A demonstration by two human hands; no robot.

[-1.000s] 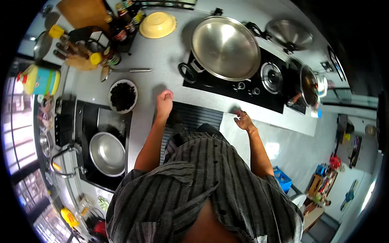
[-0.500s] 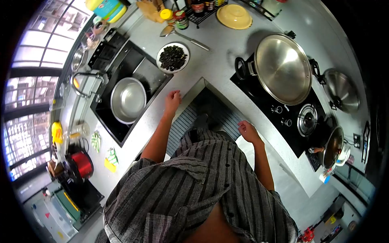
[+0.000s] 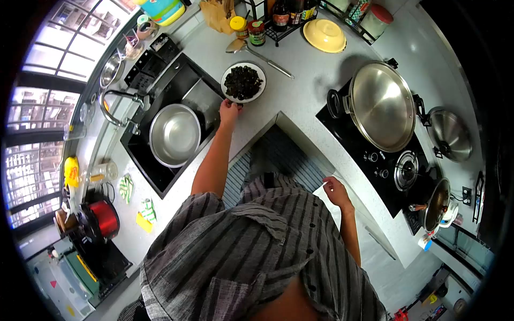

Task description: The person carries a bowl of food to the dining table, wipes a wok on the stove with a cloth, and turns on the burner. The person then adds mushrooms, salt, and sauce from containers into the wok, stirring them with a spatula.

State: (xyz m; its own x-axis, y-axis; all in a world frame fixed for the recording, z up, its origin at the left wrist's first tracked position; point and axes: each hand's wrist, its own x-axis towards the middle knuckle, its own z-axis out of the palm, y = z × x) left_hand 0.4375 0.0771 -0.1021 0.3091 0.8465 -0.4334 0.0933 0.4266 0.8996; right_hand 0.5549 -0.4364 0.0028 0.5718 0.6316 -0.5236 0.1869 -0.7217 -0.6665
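My left hand (image 3: 229,111) is at the near rim of a white plate (image 3: 224,89), its fingers closed at the edge. Dark, chopped-looking food (image 3: 242,82) is heaped on this plate, which rests on the counter beside the sink. My right hand (image 3: 335,191) hangs empty near the counter's front edge by the stove, its fingers loosely curled and apart. A metal spatula (image 3: 270,62) lies beyond the plate. In the black sink, left of my left forearm, sits an empty metal basin (image 3: 175,135).
A large steel pan (image 3: 383,106) stands on the black stove (image 3: 369,160), with a lid (image 3: 450,134) behind. A yellow bowl (image 3: 324,35), jars (image 3: 257,33) and bottles line the back. The faucet (image 3: 115,115) arches beside the sink. A red appliance (image 3: 104,218) is at left.
My left hand has moved forward to the plate's rim. My right hand stays low by the counter. The view has turned toward the sink; the plate lies in the same place beside the spatula.
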